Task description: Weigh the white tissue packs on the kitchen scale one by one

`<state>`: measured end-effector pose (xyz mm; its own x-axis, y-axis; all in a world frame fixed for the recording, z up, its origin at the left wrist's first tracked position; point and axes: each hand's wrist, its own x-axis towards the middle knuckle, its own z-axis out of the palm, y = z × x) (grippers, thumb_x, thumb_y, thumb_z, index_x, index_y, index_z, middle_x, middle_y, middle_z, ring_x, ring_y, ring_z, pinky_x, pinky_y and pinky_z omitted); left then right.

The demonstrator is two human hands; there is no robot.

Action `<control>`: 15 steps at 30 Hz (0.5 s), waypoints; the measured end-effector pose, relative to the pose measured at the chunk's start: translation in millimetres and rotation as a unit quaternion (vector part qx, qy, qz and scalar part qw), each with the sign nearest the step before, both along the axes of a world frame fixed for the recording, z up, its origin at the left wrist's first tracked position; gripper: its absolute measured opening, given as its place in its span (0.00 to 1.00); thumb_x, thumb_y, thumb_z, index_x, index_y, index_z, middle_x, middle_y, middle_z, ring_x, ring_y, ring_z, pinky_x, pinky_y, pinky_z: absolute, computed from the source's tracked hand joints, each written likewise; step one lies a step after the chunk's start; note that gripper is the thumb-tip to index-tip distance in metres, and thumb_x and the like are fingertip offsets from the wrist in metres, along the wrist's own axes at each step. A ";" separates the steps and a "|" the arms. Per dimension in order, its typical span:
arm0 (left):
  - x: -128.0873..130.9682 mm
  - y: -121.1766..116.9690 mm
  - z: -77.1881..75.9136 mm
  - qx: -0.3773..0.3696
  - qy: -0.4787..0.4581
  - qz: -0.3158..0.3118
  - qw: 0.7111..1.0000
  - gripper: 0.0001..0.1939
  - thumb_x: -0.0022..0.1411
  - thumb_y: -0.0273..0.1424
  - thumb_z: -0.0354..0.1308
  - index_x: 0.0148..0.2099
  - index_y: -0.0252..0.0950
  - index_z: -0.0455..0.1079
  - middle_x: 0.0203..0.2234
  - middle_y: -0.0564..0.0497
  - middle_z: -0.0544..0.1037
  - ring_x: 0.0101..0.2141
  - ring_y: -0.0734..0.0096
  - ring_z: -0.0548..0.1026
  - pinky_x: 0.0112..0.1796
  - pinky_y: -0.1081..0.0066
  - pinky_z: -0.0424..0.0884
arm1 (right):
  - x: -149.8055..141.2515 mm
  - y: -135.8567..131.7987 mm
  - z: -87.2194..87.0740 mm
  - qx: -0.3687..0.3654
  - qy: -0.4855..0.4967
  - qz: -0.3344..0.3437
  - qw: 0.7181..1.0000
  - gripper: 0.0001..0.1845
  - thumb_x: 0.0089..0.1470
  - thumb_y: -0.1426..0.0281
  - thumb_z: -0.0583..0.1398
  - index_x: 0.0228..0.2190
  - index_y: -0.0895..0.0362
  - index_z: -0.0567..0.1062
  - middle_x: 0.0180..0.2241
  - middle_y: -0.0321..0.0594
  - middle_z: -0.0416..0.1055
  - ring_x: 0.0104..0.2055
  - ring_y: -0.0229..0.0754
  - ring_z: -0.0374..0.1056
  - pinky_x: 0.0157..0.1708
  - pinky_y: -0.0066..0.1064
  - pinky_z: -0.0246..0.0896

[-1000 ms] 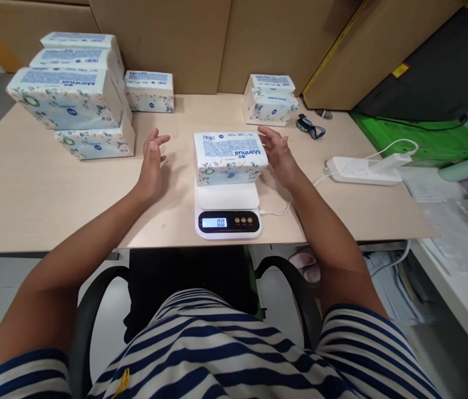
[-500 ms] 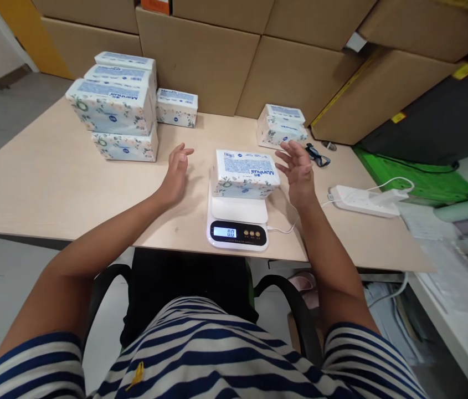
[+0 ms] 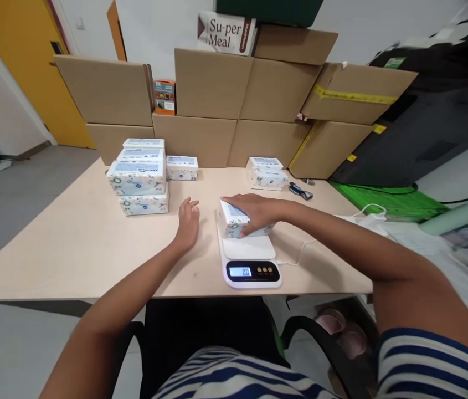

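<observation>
A white tissue pack (image 3: 232, 221) with a floral print lies on the white digital scale (image 3: 250, 260), whose display reads 0.0. My right hand (image 3: 254, 211) rests flat on top of the pack, fingers reaching over its near side. My left hand (image 3: 188, 220) lies on the table to the left of the scale, fingers loosely apart, holding nothing.
A stack of tissue packs (image 3: 138, 176) stands at the back left, with a single pack (image 3: 181, 167) beside it. Two more packs (image 3: 266, 173) sit at the back right. Cardboard boxes (image 3: 212, 111) line the far edge. A white power strip (image 3: 366, 220) and cable lie to the right.
The camera has tilted up. My right hand moved from beside the pack onto its top. My left hand stayed on the table left of the scale.
</observation>
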<state>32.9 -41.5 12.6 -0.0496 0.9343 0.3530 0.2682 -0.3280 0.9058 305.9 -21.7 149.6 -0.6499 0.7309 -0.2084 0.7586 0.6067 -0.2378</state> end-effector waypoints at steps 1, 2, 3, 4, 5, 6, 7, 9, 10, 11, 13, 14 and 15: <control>-1.3 1.3 0.1 -0.001 0.005 0.015 1.000 0.33 0.79 0.62 0.44 0.63 0.43 0.72 0.75 0.36 0.66 0.80 0.49 0.58 0.81 0.42 0.52 | -4.6 6.9 2.7 0.001 -0.009 0.003 1.000 0.74 0.43 0.42 0.79 0.82 0.48 0.57 0.73 0.56 0.71 0.73 0.73 0.70 0.73 0.63 0.65; -2.5 3.0 0.0 -0.006 0.008 0.026 1.000 0.29 0.80 0.58 0.46 0.63 0.42 0.71 0.74 0.35 0.66 0.80 0.49 0.59 0.81 0.41 0.52 | -8.7 16.5 7.1 0.012 -0.006 0.006 1.000 0.73 0.44 0.44 0.79 0.82 0.47 0.56 0.70 0.54 0.73 0.70 0.72 0.73 0.70 0.60 0.70; -3.4 4.8 0.0 -0.015 0.011 0.032 0.999 0.25 0.81 0.54 0.48 0.62 0.42 0.71 0.74 0.35 0.66 0.79 0.49 0.60 0.80 0.40 0.53 | -13.0 29.2 13.3 0.032 0.006 0.010 0.999 0.73 0.45 0.44 0.78 0.82 0.45 0.56 0.69 0.53 0.74 0.68 0.71 0.73 0.69 0.58 0.72; -3.9 6.6 0.0 -0.027 0.016 0.033 0.999 0.22 0.81 0.50 0.51 0.62 0.41 0.71 0.74 0.35 0.67 0.79 0.49 0.61 0.80 0.40 0.55 | -18.2 45.2 20.9 0.059 0.021 0.012 0.998 0.73 0.46 0.43 0.78 0.82 0.45 0.55 0.70 0.53 0.72 0.69 0.71 0.72 0.69 0.58 0.71; -4.1 8.0 0.1 -0.038 0.021 0.033 0.999 0.20 0.80 0.47 0.53 0.61 0.41 0.71 0.73 0.34 0.68 0.78 0.48 0.63 0.79 0.40 0.56 | -25.0 64.3 29.1 0.090 0.040 0.011 0.995 0.74 0.46 0.43 0.78 0.83 0.44 0.53 0.71 0.53 0.71 0.71 0.73 0.70 0.70 0.60 0.69; -3.8 8.8 0.3 -0.046 0.027 0.032 0.998 0.18 0.78 0.44 0.56 0.61 0.40 0.72 0.73 0.34 0.69 0.77 0.48 0.65 0.79 0.41 0.58 | -33.8 85.9 37.1 0.118 0.055 0.007 0.991 0.75 0.46 0.42 0.78 0.83 0.44 0.51 0.73 0.54 0.68 0.73 0.74 0.66 0.72 0.61 0.67; -3.2 9.0 0.6 -0.050 0.034 0.029 0.998 0.17 0.77 0.42 0.58 0.60 0.40 0.72 0.72 0.34 0.69 0.76 0.48 0.67 0.78 0.41 0.59 | -44.9 109.2 44.0 0.141 0.067 0.002 0.988 0.77 0.46 0.42 0.79 0.83 0.44 0.49 0.75 0.55 0.66 0.75 0.76 0.63 0.73 0.63 0.64; -1.6 7.7 1.4 -0.051 0.046 0.027 0.997 0.15 0.75 0.39 0.60 0.59 0.40 0.74 0.71 0.35 0.71 0.74 0.48 0.70 0.79 0.42 0.59 | -74.0 155.2 52.5 0.155 0.074 -0.013 0.985 0.79 0.43 0.41 0.80 0.83 0.45 0.49 0.77 0.55 0.62 0.78 0.77 0.58 0.76 0.64 0.59; -0.7 6.4 1.8 -0.053 0.048 0.031 0.997 0.14 0.75 0.38 0.61 0.59 0.40 0.74 0.71 0.35 0.71 0.73 0.48 0.71 0.79 0.42 0.59 | -91.1 175.5 53.7 0.150 0.068 -0.023 0.986 0.81 0.42 0.40 0.81 0.83 0.46 0.48 0.78 0.57 0.60 0.79 0.78 0.56 0.77 0.65 0.58; 0.2 4.8 2.2 -0.058 0.049 0.036 0.996 0.14 0.75 0.37 0.61 0.58 0.40 0.75 0.71 0.36 0.71 0.73 0.48 0.72 0.78 0.42 0.60 | -109.2 192.7 53.1 0.140 0.058 -0.032 0.988 0.83 0.41 0.40 0.81 0.83 0.47 0.48 0.79 0.58 0.58 0.80 0.78 0.54 0.78 0.65 0.56; 1.6 1.4 2.7 -0.069 0.054 0.047 0.995 0.12 0.75 0.35 0.61 0.57 0.40 0.76 0.71 0.37 0.73 0.74 0.47 0.72 0.78 0.42 0.61 | -144.1 216.6 48.0 0.120 0.026 -0.049 0.991 0.84 0.41 0.42 0.82 0.84 0.52 0.46 0.81 0.62 0.53 0.82 0.75 0.52 0.80 0.62 0.53; 2.1 -0.1 2.7 -0.072 0.059 0.050 0.994 0.11 0.75 0.35 0.61 0.56 0.40 0.76 0.70 0.37 0.73 0.74 0.47 0.72 0.78 0.42 0.62 | -159.4 224.0 44.5 0.114 0.007 -0.057 0.992 0.84 0.43 0.44 0.82 0.84 0.53 0.45 0.82 0.63 0.52 0.83 0.73 0.52 0.81 0.59 0.53; 2.6 -1.4 2.5 -0.074 0.066 0.051 0.994 0.11 0.75 0.34 0.61 0.56 0.39 0.76 0.70 0.36 0.74 0.75 0.46 0.71 0.77 0.42 0.62 | -172.4 229.2 41.0 0.112 -0.010 -0.064 0.992 0.82 0.45 0.47 0.82 0.84 0.55 0.45 0.82 0.64 0.51 0.83 0.72 0.52 0.81 0.58 0.52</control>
